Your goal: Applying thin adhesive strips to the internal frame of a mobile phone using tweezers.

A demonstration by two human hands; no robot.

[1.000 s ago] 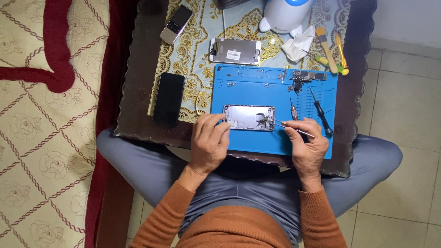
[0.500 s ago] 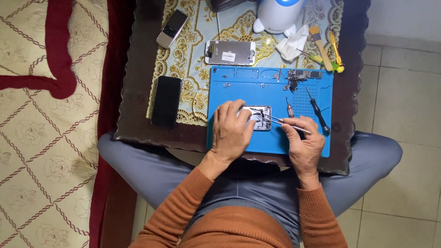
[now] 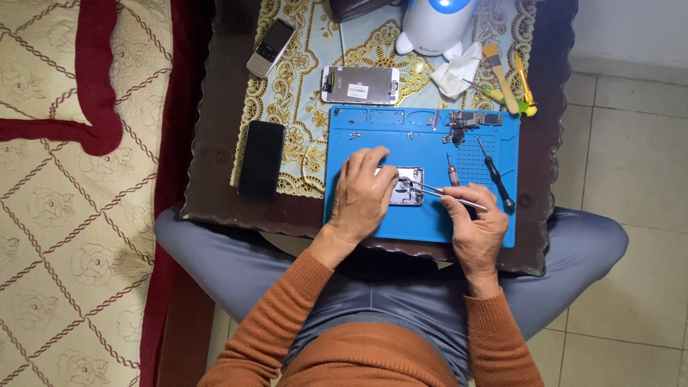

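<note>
An opened phone body (image 3: 408,188) lies on a blue work mat (image 3: 401,140) on a small dark table. My left hand (image 3: 364,193) rests flat over the left part of the phone body and holds it down. My right hand (image 3: 473,222) pinches metal tweezers (image 3: 437,190), whose tips reach into the open phone body. A black-handled screwdriver (image 3: 496,175) and a shorter screwdriver (image 3: 451,172) lie on the mat just above my right hand.
A circuit board (image 3: 469,120) and small parts sit at the mat's top edge. Behind the mat lie a detached screen (image 3: 360,84), a keypad phone (image 3: 271,47), a black phone (image 3: 261,159), crumpled tissue (image 3: 459,70), a brush (image 3: 500,77) and a white-blue lamp base (image 3: 437,25). A patterned cushion (image 3: 72,193) lies left.
My left hand slid from below the phone body up onto it and now covers its left part. The tweezers in my right hand moved in to the phone's open interior.
</note>
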